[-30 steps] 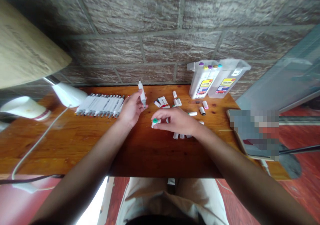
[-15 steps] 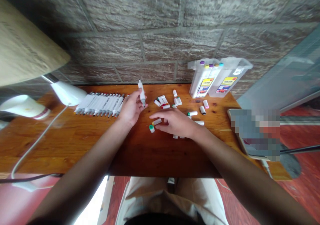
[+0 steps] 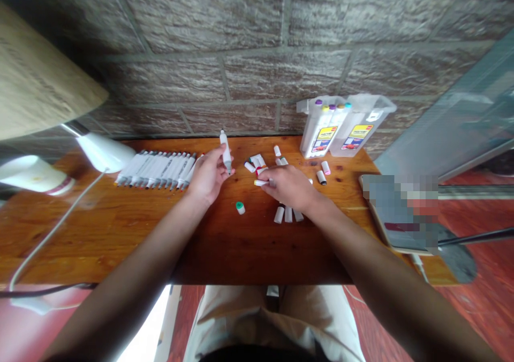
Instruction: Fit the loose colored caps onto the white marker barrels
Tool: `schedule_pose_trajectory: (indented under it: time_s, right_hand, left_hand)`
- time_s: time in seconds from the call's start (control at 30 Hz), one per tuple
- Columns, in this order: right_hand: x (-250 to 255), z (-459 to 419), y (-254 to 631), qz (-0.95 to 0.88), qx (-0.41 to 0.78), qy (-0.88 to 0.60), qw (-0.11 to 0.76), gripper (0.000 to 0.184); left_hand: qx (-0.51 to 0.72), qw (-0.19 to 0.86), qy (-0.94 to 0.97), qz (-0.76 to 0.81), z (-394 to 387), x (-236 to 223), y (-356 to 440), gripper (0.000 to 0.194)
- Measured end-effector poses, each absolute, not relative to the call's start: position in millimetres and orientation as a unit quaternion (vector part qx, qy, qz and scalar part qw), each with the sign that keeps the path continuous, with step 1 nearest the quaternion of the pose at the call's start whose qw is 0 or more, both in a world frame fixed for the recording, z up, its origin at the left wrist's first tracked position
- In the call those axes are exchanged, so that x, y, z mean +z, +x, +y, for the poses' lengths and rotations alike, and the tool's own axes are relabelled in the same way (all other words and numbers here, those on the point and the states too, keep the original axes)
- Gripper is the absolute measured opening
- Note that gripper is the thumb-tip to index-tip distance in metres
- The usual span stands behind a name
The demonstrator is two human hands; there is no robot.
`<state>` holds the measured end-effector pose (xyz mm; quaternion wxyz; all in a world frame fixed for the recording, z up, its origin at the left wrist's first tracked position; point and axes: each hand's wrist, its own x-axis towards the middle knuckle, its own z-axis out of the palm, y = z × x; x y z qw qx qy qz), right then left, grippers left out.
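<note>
My left hand (image 3: 207,175) grips a white marker (image 3: 225,149) near its lower part. The marker points up, and both its ends look uncapped. Between the thumb and fingers of my right hand (image 3: 292,187) is a white marker cap with a yellow end (image 3: 261,182). A green-topped cap (image 3: 240,207) stands on the table between my two wrists. More white caps (image 3: 288,214) lie just below my right hand, partly covered by it. Beyond that hand is a cluster of caps (image 3: 255,161) with coloured ends.
A row of white markers (image 3: 158,169) lies left on the wooden table (image 3: 209,247). Two clear plastic cases (image 3: 357,137) stand by the wall, one with several markers. A pink-ended cap (image 3: 325,167), tablet-like device (image 3: 395,212), lamp base (image 3: 106,153) and paper cup (image 3: 38,174) are around.
My right hand has closed on the yellow-ended cap and moved it slightly up and to the right. My left hand still holds the marker, almost unmoved. The view has shifted slightly.
</note>
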<state>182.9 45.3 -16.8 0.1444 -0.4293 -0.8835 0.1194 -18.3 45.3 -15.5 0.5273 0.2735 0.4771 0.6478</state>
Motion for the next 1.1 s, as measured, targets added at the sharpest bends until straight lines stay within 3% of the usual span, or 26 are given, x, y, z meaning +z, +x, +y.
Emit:
schedule_pose_trajectory:
  time_s: [0.27, 0.57, 0.77, 1.1]
  right_hand:
    - [-12, 69, 211, -0.795, 0.101, -0.535, 0.267, 0.020]
    - [-5, 78, 228, -0.777, 0.140, -0.582, 0.196, 0.021]
    - [14, 86, 275, -0.803, 0.318, -0.501, 0.054, 0.026]
    - [10, 80, 258, -0.822, 0.244, -0.515, 0.011, 0.015]
  left_hand:
    - [0.649, 0.527, 0.276, 0.475, 45, -15, -18, 0.038]
    - [0.647, 0.527, 0.276, 0.477, 45, -12, -18, 0.038]
    - [0.652, 0.525, 0.274, 0.474, 45, -13, -22, 0.037]
    - [0.646, 0.516, 0.292, 0.481, 45, -14, -20, 0.037]
